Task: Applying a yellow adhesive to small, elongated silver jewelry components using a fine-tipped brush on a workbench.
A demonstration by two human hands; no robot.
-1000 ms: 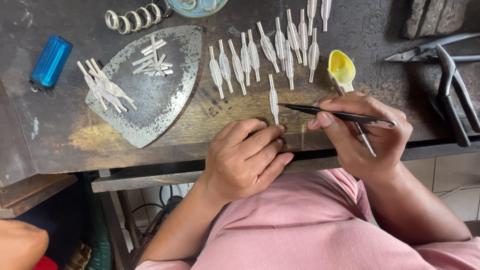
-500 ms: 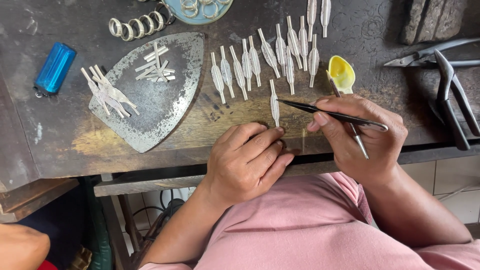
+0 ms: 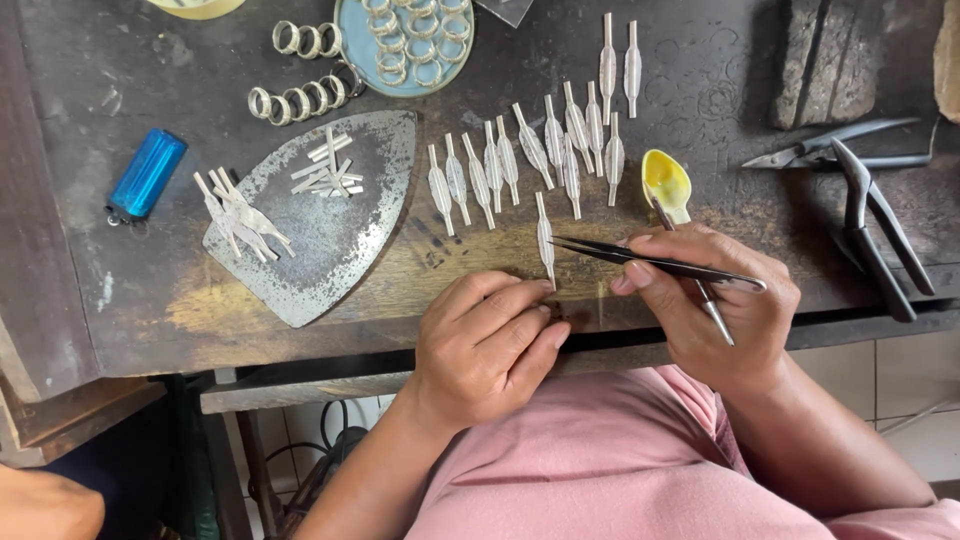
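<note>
Dark worn bench [image 3: 700, 90] — blue lighter [image 3: 147, 175] far left, tweezers [image 3: 655, 262] in right hand [image 3: 715, 305].

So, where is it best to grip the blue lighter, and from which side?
Probably across the middle of the blue lighter, on its two long sides, coming from above. It lies flat and tilted on the bench, with bare wood around it. Its dark lower end looks narrower. The left hand is the nearer; the right hand holds tweezers.
</note>
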